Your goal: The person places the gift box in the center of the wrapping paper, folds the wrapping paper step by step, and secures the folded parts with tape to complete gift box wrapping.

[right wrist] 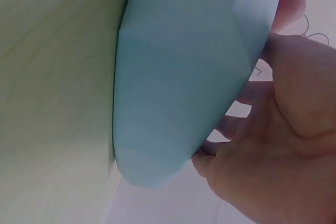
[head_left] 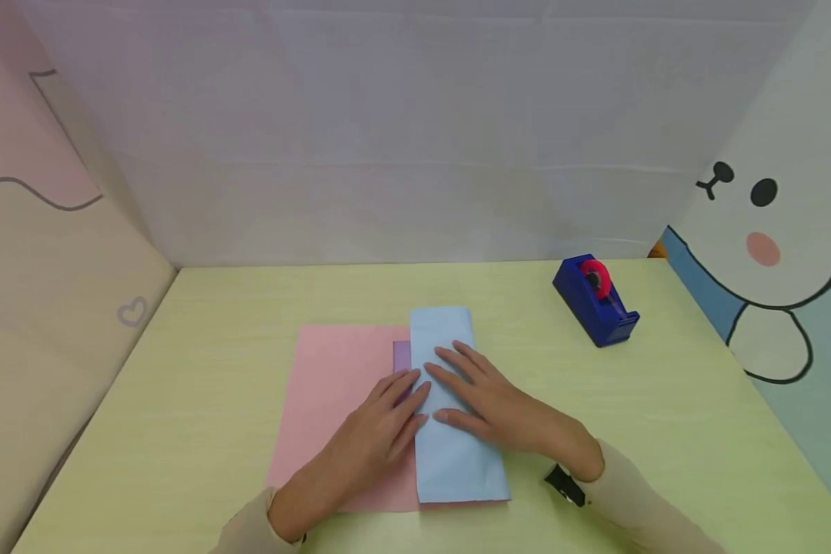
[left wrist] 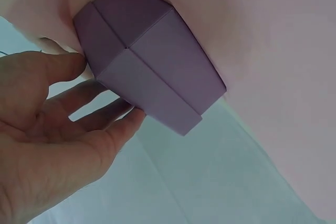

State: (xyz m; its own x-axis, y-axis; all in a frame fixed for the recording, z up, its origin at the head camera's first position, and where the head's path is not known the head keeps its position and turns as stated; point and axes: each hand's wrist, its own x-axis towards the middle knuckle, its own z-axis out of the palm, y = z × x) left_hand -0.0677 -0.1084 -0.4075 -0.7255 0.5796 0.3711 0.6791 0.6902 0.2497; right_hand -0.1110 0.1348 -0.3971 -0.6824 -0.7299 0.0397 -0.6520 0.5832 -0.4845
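Observation:
A pink sheet of paper (head_left: 328,385) lies flat, with a light blue folded panel (head_left: 457,469) over its right part. Spread across that panel, the fingers of my right hand (head_left: 502,400) press on its surface. The fingertips of my left hand (head_left: 370,431) touch the panel's left edge. Between pink and blue sits a folded purple paper piece (left wrist: 163,61), mostly covered in the head view. In the left wrist view it shows angled creases, close to the left fingertips. The blue panel (right wrist: 178,87) bulges upward in the right wrist view.
A blue tape dispenser (head_left: 595,304) with a red-cored roll stands at the back right of the pale yellow-green table (head_left: 180,400). A white back wall (head_left: 415,138) and printed side panels (head_left: 769,254) enclose the table. Something small and black (head_left: 565,485) is at the right sleeve cuff.

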